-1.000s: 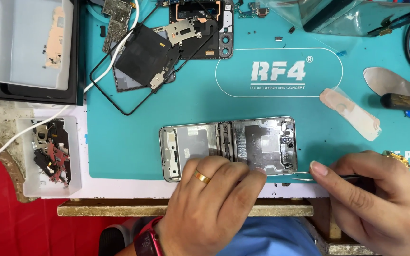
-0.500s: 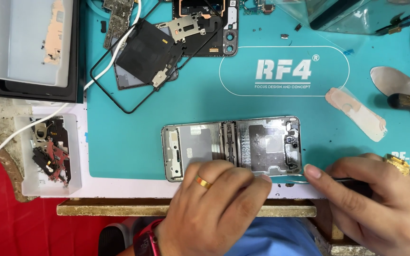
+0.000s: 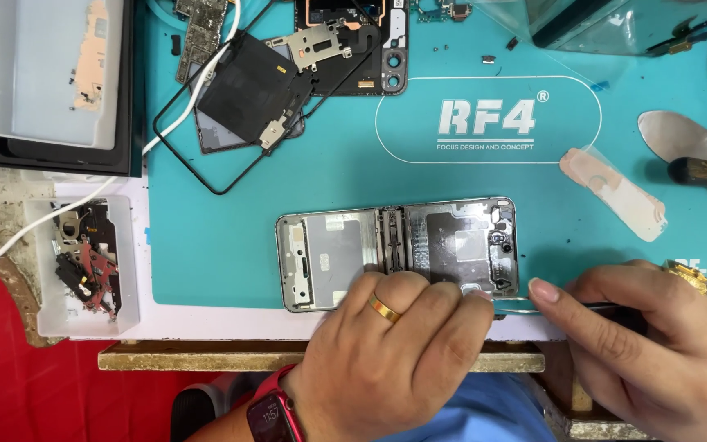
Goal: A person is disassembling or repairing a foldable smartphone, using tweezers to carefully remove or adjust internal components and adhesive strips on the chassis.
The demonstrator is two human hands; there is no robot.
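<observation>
Right hand grip pinched on tweezers; left hand fingers curled, pressing phone frame flat on mat.

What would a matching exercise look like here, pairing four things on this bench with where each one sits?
Things:
1. phone frame
2. small clear tray of parts
3. black coil sheet
4. pink sticker strip

Places:
A. off the mat's left edge
B. under the left hand, near edge of the teal mat
C. right of the white oval print
D. top of the mat, beside a white cable

Pairs: 1-B, 2-A, 3-D, 4-C
</observation>
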